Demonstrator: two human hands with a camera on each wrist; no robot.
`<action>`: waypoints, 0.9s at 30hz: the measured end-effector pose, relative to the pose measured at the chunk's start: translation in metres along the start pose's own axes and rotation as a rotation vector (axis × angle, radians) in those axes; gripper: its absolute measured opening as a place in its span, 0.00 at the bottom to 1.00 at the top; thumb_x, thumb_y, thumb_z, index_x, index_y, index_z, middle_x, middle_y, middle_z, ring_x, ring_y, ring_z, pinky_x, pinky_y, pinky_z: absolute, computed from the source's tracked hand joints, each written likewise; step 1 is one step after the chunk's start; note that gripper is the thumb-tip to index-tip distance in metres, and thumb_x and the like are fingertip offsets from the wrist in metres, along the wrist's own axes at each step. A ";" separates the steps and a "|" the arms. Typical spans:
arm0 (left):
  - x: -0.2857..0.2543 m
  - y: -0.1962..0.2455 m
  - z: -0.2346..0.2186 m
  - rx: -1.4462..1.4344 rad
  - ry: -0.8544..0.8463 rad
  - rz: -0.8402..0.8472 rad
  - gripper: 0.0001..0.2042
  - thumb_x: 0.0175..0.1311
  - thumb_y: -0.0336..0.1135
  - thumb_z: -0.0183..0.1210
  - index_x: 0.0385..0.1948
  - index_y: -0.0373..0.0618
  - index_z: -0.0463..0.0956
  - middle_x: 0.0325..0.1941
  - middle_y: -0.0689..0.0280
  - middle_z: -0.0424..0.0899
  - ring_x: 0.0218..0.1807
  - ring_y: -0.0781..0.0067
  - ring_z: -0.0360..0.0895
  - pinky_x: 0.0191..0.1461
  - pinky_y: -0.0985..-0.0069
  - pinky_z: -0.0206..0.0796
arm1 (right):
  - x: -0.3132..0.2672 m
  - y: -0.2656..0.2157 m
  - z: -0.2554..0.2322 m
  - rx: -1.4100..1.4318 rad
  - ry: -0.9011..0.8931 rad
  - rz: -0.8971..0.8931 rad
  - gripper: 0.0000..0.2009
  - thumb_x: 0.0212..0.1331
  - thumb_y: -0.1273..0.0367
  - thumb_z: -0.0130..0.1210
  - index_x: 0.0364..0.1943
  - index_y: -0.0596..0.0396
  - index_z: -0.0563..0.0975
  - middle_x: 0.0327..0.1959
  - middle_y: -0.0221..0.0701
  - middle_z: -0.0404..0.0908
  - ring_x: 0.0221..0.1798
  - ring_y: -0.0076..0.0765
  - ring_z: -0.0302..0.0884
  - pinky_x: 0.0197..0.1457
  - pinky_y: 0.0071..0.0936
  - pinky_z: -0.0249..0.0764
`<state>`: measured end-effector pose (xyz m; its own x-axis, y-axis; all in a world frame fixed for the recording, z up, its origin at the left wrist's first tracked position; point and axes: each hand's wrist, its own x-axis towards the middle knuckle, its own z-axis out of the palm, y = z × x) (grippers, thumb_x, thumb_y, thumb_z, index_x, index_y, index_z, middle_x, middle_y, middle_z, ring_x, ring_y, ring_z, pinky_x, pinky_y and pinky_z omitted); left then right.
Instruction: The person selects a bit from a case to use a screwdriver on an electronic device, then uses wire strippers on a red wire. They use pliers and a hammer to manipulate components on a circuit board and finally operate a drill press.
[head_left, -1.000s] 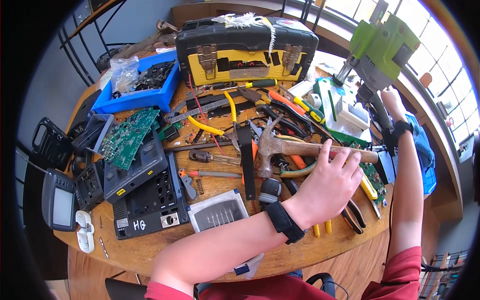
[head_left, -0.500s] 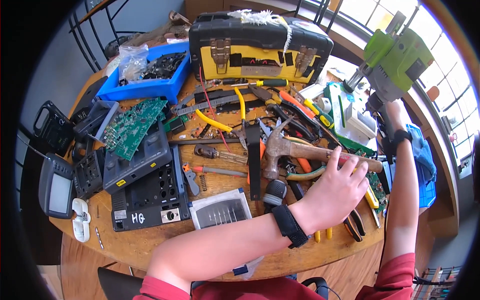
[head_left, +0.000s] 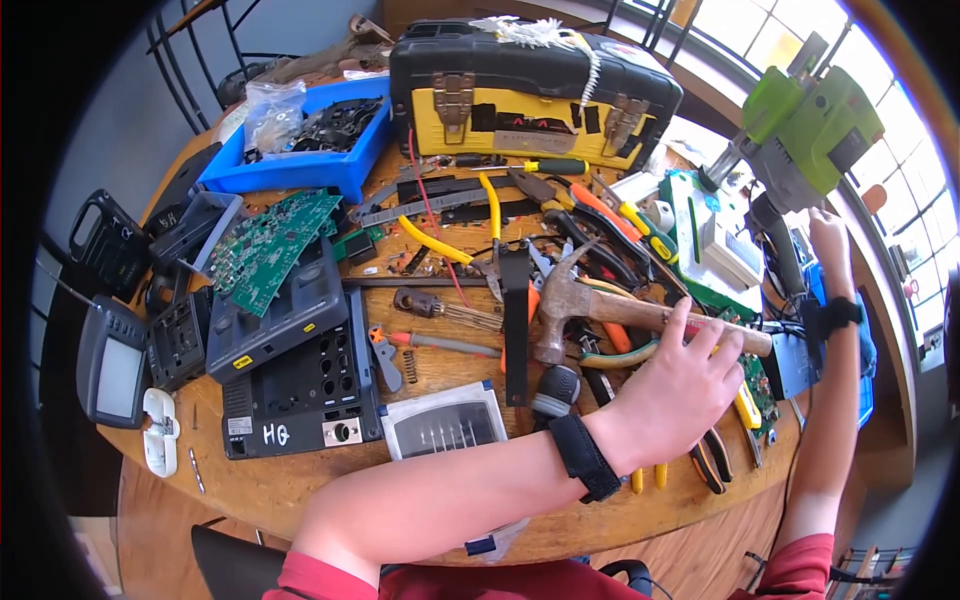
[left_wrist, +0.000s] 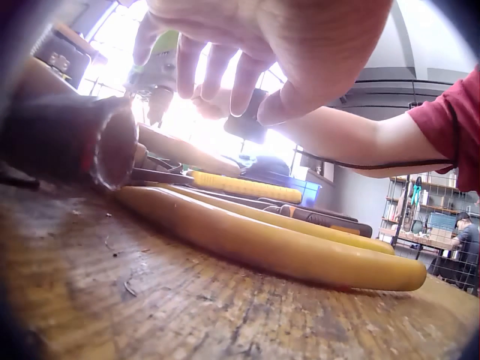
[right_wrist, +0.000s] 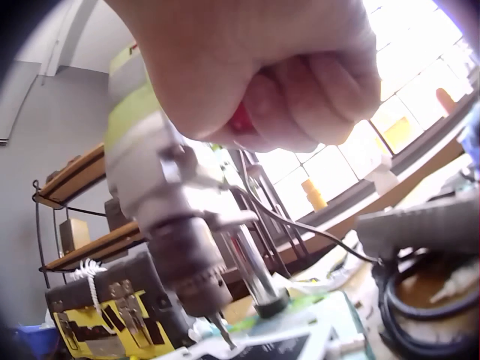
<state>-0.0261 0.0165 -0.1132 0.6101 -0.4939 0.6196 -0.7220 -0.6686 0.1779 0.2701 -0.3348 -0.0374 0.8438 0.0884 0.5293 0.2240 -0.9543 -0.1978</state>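
In the head view my left hand [head_left: 680, 395] lies over the wooden handle of a claw hammer [head_left: 625, 308], its fingers loosely spread. The left wrist view shows those fingers [left_wrist: 214, 71] hanging relaxed, pinching nothing. Beneath them are yellow plier handles [left_wrist: 300, 251]. My right hand [head_left: 830, 240] is beside a green drill [head_left: 810, 135] on a stand. In the right wrist view its fingers [right_wrist: 289, 105] curl round a red handle [right_wrist: 241, 120], mostly hidden in the fist. The drill chuck [right_wrist: 191, 262] points a bit [right_wrist: 223, 331] down at a white item with a dark panel.
A black-and-yellow toolbox [head_left: 535, 120] stands at the back, beside a blue tray [head_left: 290, 175] of black parts. Circuit boards and dismantled housings [head_left: 290, 390] crowd the left. Pliers, screwdrivers and scraps cover the middle. A cable [right_wrist: 300, 225] runs by the drill.
The head view has shifted, so the scene sits a little further right. My right hand has lowered slightly relative to the drill. The left hand stays over the hammer handle.
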 end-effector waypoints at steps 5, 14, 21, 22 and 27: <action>-0.002 0.002 0.001 0.002 0.018 0.031 0.20 0.61 0.40 0.62 0.53 0.41 0.80 0.68 0.54 0.76 0.71 0.53 0.68 0.76 0.38 0.55 | 0.024 0.065 0.087 -0.543 0.159 -0.412 0.13 0.69 0.66 0.52 0.36 0.62 0.83 0.28 0.51 0.84 0.28 0.50 0.83 0.34 0.43 0.75; -0.002 0.002 0.002 -0.017 0.024 0.015 0.19 0.62 0.39 0.60 0.52 0.41 0.80 0.67 0.53 0.77 0.70 0.52 0.70 0.76 0.37 0.55 | 0.021 0.039 -0.028 -0.259 -0.094 -0.622 0.04 0.63 0.77 0.52 0.34 0.63 0.78 0.26 0.46 0.79 0.31 0.60 0.77 0.36 0.47 0.74; -0.001 0.002 0.003 -0.005 0.014 0.027 0.19 0.60 0.40 0.62 0.52 0.42 0.81 0.67 0.54 0.77 0.70 0.52 0.69 0.75 0.38 0.56 | -0.025 -0.047 0.010 0.003 0.121 0.189 0.19 0.71 0.59 0.50 0.39 0.62 0.84 0.32 0.53 0.84 0.36 0.57 0.84 0.42 0.44 0.76; -0.002 0.001 0.002 -0.004 0.013 0.023 0.20 0.60 0.41 0.62 0.52 0.42 0.80 0.67 0.54 0.77 0.70 0.53 0.69 0.75 0.38 0.56 | -0.031 -0.060 0.024 -0.006 0.223 0.215 0.20 0.70 0.58 0.50 0.43 0.62 0.85 0.38 0.56 0.86 0.43 0.63 0.85 0.47 0.47 0.77; -0.002 0.000 -0.001 -0.010 -0.026 0.022 0.20 0.61 0.41 0.62 0.53 0.42 0.81 0.68 0.54 0.76 0.71 0.53 0.68 0.76 0.37 0.54 | -0.013 -0.027 0.049 0.060 0.126 0.198 0.23 0.69 0.56 0.48 0.45 0.64 0.85 0.40 0.61 0.84 0.48 0.67 0.84 0.53 0.51 0.77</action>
<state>-0.0280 0.0182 -0.1136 0.6023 -0.5224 0.6036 -0.7382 -0.6523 0.1720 0.2769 -0.2960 -0.0799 0.8075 -0.1391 0.5733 0.0916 -0.9304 -0.3548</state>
